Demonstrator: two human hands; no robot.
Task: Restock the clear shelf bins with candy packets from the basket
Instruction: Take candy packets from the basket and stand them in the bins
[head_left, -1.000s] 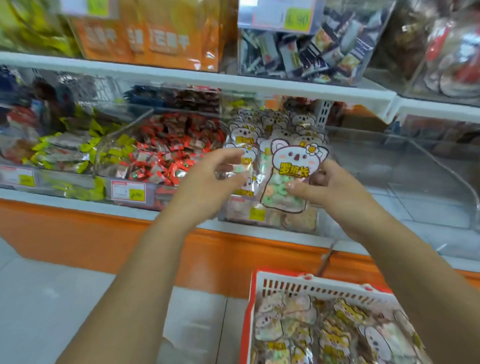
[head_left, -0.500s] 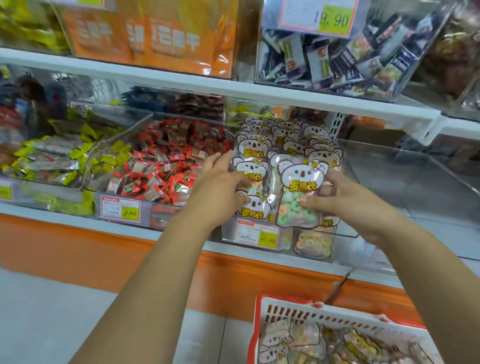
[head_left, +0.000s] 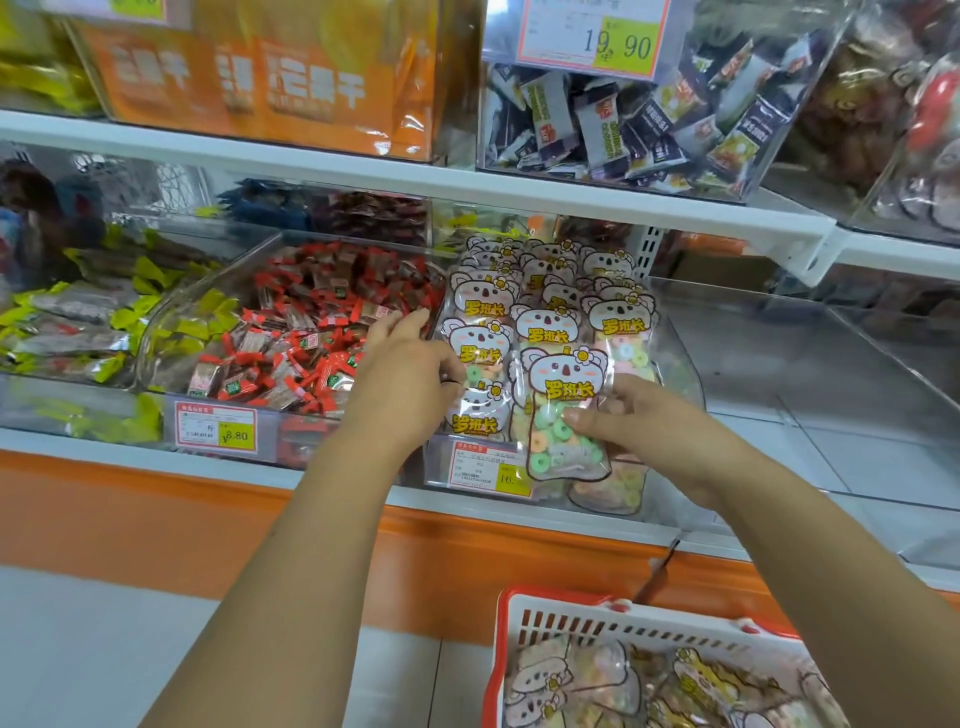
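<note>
The bare left forearm (head_left: 291, 545) and bare right forearm (head_left: 810, 551) extend forward and converge. The left hand (head_left: 408, 371) faces palm-rightward, fingers loosely extended forward. The right hand (head_left: 647, 423) pinches a clear koala-printed candy packet (head_left: 563, 371) at its right edge, thumb on the front face.

Two bare arms w/ bare hands. Left forearm (head_left: 270, 571) is long & slender, uncovered right to the near edge; left hand (head_left: 410, 374) also bare. Right forearm (head_left: 831, 561) is uncovered too; right hand (head_left: 654, 431) shows a short thumbnail.
</note>
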